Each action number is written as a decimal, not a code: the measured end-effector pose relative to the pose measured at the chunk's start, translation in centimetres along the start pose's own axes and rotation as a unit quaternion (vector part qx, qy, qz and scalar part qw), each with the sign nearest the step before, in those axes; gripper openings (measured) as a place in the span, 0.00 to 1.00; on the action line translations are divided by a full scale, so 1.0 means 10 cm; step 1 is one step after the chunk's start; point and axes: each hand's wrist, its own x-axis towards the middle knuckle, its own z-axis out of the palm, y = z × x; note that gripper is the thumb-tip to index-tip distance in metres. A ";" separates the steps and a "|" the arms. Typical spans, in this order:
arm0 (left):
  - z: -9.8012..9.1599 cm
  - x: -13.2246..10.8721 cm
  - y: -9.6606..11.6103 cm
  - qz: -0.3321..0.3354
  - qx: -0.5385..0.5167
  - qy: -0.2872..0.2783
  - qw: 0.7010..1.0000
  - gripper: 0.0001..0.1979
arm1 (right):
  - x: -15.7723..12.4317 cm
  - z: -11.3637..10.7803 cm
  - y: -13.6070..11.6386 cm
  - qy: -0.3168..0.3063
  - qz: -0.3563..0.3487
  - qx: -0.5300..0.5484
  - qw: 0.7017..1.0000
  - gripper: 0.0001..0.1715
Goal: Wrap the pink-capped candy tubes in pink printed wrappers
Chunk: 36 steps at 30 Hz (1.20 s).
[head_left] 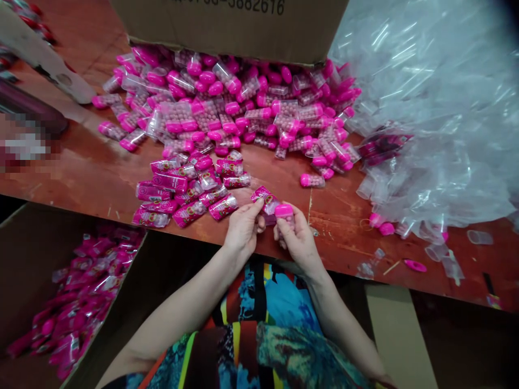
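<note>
At the near edge of the red-brown table my left hand pinches a pink printed wrapper sleeve. My right hand grips a small clear tube with a pink cap, filled with pink candy balls. The tube and sleeve meet between my two hands. Just left of them lies a cluster of wrapped tubes. Farther back spreads a big heap of unwrapped pink-capped tubes.
A cardboard box stands at the back of the table. Crumpled clear plastic bags pile up on the right. An open carton at lower left holds several wrapped tubes. Loose caps and empty tubes lie on the right.
</note>
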 end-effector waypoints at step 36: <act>-0.01 -0.12 -0.09 -0.014 0.055 -0.079 0.995 0.21 | -0.12 0.04 0.13 0.118 -0.177 -0.320 0.923 0.24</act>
